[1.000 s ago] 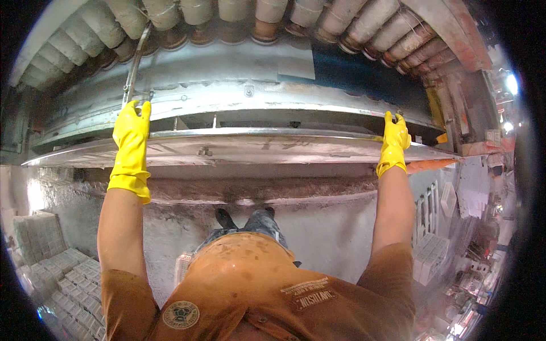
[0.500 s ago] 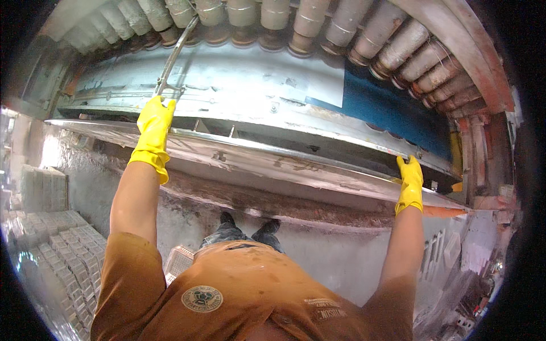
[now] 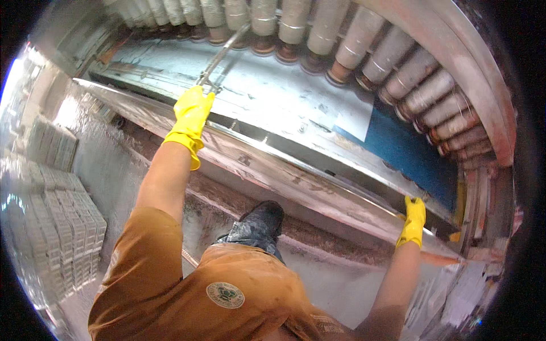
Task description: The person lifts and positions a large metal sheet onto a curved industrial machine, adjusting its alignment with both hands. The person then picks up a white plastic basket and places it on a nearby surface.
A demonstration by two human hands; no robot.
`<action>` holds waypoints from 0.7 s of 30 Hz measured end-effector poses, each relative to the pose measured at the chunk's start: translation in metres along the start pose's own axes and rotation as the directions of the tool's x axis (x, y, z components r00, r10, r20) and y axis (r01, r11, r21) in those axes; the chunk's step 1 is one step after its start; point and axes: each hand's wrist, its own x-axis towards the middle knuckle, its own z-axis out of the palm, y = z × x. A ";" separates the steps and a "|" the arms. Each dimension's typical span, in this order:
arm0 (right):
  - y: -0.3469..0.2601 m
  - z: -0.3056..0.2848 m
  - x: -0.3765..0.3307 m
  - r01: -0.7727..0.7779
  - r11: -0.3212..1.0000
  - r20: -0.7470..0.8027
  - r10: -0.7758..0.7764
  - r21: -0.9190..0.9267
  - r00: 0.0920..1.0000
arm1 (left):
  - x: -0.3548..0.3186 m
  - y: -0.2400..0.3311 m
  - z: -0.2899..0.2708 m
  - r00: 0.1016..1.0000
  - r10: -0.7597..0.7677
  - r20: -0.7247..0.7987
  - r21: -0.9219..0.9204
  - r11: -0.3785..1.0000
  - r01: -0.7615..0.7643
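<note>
The left hand [image 3: 192, 112] curls at the foot of the metal bar [image 3: 224, 54] and the right hand [image 3: 415, 219] near the right end of the front panel [image 3: 267, 169], neither grip clear, with the gap between panel and blue bed [image 3: 414, 159] not closed.

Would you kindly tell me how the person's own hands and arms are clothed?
The left hand and right hand wear matching bright yellow, rubbery-looking gloves with loose cuffs. The forearms are bare, and short orange-brown sleeves cover the upper arms.

2 arms [image 3: 166, 177] reach fwd, L hand [image 3: 193, 111] & R hand [image 3: 415, 216] part-curled, well apart.
</note>
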 end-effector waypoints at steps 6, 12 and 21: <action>0.028 0.004 0.010 -0.171 0.953 0.132 0.141 0.252 0.981 | 0.001 0.012 0.003 1.000 -0.003 -0.022 -0.029 1.000 0.002; -0.018 -0.013 0.006 -0.007 0.997 0.098 0.000 0.075 0.995 | -0.010 0.001 -0.010 0.995 -0.071 -0.068 -0.042 0.997 0.068; -0.009 -0.002 0.019 -0.063 0.996 0.130 0.054 0.064 0.990 | -0.012 -0.007 -0.003 0.996 -0.028 -0.086 -0.054 0.998 0.024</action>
